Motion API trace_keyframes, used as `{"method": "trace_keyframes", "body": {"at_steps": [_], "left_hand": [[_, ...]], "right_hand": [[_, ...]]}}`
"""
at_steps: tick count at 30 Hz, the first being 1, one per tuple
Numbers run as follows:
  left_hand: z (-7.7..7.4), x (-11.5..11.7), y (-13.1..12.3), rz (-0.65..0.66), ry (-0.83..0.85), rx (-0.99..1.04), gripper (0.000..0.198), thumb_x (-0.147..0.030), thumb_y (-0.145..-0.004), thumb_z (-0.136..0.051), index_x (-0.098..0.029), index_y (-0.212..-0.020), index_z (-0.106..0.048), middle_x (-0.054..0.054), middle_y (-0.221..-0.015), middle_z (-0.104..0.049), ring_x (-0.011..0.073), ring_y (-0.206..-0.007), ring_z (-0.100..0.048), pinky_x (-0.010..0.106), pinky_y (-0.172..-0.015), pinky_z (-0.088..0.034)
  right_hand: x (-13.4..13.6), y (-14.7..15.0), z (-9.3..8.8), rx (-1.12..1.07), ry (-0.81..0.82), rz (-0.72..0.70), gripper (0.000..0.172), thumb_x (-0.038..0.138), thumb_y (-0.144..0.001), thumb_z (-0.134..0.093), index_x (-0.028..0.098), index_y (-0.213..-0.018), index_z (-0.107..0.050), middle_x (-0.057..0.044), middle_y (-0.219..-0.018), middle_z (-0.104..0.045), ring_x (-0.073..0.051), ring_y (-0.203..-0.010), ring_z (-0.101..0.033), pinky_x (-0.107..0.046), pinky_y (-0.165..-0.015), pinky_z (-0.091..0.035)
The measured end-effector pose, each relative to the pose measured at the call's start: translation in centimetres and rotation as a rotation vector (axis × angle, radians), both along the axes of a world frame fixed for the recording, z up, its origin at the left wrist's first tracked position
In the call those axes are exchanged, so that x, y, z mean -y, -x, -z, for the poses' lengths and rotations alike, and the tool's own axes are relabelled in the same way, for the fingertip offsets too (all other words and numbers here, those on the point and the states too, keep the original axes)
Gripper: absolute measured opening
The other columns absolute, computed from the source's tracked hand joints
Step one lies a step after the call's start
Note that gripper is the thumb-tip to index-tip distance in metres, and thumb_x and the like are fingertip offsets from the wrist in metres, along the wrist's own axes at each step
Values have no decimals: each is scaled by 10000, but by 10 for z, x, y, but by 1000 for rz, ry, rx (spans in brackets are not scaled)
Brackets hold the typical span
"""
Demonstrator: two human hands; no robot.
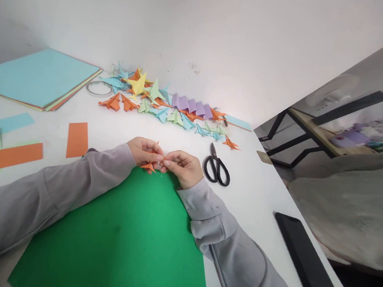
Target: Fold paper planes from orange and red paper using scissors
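Observation:
My left hand (147,151) is closed on a small orange folded-paper figure (148,166), whose points stick out above and below the fingers. My right hand (184,166) meets it, thumb and forefinger pinched at the figure's right end. What exactly lies between those right fingertips is mostly hidden. Both hands are over the far edge of a green sheet (116,240). Just right of my right hand lie black-handled scissors (217,166), blades pointing away.
Folded paper figures (156,92) in several colours line the wall. At the left are a stack of coloured sheets (44,78), a tape ring (99,88), an orange rectangle (78,140) and paper strips (8,158). A black phone (310,265) lies near the right table edge.

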State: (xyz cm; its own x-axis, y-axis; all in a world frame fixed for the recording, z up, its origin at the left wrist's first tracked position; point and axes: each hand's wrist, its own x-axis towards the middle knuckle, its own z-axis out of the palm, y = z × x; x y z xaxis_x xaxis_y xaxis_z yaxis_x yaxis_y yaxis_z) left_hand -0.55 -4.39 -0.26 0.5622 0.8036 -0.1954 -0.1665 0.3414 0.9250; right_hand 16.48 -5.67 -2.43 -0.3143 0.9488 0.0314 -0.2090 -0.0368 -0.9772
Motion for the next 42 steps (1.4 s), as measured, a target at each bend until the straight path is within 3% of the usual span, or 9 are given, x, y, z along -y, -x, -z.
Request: {"method": "trace_keyframes", "body": {"at_steps": [12,18,24,29,33,42], "left_hand": [[3,3,-2,-41,-109,-54,341,-299,-552,-831,-82,-706,-618,-5,-503,-611,92,-467,-575,179,-403,-507],[10,5,-2,-58,-259,-68,355,-361,-570,-812,-91,-712,-628,0,-538,-598,99,-476,-573,180,-387,-486],[20,2,-1,-62,-443,-60,273,-342,-628,-774,-108,-701,-654,35,-644,-633,113,-561,-601,223,-528,-532],[21,3,-1,-61,-413,-69,277,-350,-620,-772,-116,-722,-663,39,-655,-634,147,-605,-616,249,-513,-545],[22,1,-1,-75,-511,-86,217,-298,-631,-765,-116,-709,-678,53,-677,-656,138,-631,-614,233,-562,-529],[24,2,-2,-94,-516,-152,226,-303,-619,-763,-117,-722,-686,53,-675,-658,139,-623,-614,240,-578,-526]], "right_hand": [[-4,-8,3,-11,146,-142,314,343,-538,-836,135,-689,-655,-15,-599,-698,-103,-502,-633,-211,-514,-514],[0,-7,-3,25,143,-74,301,313,-494,-851,140,-659,-668,-9,-565,-687,-102,-513,-628,-219,-535,-525],[4,-7,-8,85,83,24,261,291,-466,-850,153,-617,-688,-7,-544,-683,-117,-497,-628,-251,-551,-541],[4,-7,-10,89,86,48,241,286,-466,-843,156,-597,-688,-9,-518,-676,-123,-470,-621,-248,-513,-535],[3,-7,-7,69,105,53,249,289,-462,-842,159,-596,-679,-6,-506,-672,-116,-455,-614,-229,-485,-523],[-2,-7,2,65,143,49,351,289,-407,-863,156,-628,-624,13,-482,-651,-112,-408,-589,-218,-427,-491]]}}
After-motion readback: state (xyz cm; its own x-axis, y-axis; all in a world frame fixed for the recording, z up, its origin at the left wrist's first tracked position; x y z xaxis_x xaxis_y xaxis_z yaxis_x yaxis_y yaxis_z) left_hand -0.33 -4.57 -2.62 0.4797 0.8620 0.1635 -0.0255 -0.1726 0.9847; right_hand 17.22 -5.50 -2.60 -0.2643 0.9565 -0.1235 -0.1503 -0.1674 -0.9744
